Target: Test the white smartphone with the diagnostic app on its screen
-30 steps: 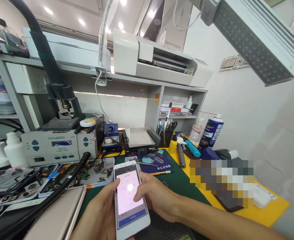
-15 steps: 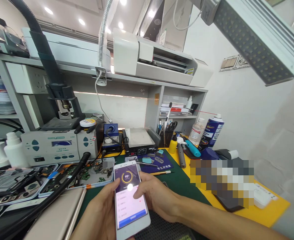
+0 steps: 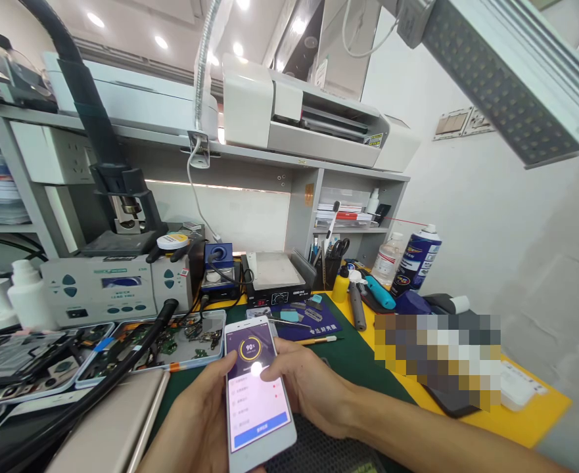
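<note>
A white smartphone (image 3: pixel 259 394) is held upright, tilted back, between both hands low in the middle of the head view. Its lit screen shows a yellow ring reading 90 on purple, a white list below and a blue bar at the bottom. Along the phone's left edge my left hand (image 3: pixel 205 401) is closed, thumb near the upper left side. My right hand (image 3: pixel 309 381) grips the right edge, with its thumb over the upper part of the screen. The fingers behind the phone are mostly hidden.
To the left stand trays of circuit boards (image 3: pixel 171 351), a gold device (image 3: pixel 106 420) and a rework station (image 3: pixel 116 286) with a black hose. Behind are a heating plate (image 3: pixel 274 276) and a pen holder (image 3: pixel 326 266). A blue spray can (image 3: pixel 417 259) stands at the right.
My right thumb has shifted slightly up and left over the screen. The list looks sharper, with one more red dot showing. The phone and my left hand stay in place.
</note>
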Available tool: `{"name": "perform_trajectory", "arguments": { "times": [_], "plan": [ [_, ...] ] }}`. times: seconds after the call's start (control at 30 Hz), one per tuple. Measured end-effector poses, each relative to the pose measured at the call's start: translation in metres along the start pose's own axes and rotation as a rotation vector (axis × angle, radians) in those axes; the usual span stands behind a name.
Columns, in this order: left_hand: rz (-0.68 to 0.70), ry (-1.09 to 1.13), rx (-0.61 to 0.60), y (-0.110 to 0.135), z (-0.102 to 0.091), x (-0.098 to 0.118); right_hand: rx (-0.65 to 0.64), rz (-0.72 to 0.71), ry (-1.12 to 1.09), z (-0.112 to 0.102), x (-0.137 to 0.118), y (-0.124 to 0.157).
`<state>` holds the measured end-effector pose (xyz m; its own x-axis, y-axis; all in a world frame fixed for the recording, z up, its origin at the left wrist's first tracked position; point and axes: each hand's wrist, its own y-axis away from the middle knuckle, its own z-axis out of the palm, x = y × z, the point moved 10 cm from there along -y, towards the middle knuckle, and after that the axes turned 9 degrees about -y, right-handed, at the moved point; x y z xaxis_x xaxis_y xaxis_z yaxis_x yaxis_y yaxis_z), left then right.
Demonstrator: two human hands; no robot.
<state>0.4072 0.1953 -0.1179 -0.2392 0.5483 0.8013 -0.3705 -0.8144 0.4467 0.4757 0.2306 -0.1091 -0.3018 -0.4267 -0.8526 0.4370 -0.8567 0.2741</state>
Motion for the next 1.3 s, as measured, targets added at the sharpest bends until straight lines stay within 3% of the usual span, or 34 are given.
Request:
{"name": "perform_trajectory", "arguments": {
  "times": [0.77,1.3],
  "plan": [
    [0.071,-0.001,-0.029,0.0009,0.0021,0.0022,0.011,0.010,0.021,0.0000,0.0000,0.0014],
    [0.015,0.028,-0.038,0.0060,0.0051,0.0061,0.009,0.012,0.005,0.0004,-0.0005,0.0020]
  ]
}}
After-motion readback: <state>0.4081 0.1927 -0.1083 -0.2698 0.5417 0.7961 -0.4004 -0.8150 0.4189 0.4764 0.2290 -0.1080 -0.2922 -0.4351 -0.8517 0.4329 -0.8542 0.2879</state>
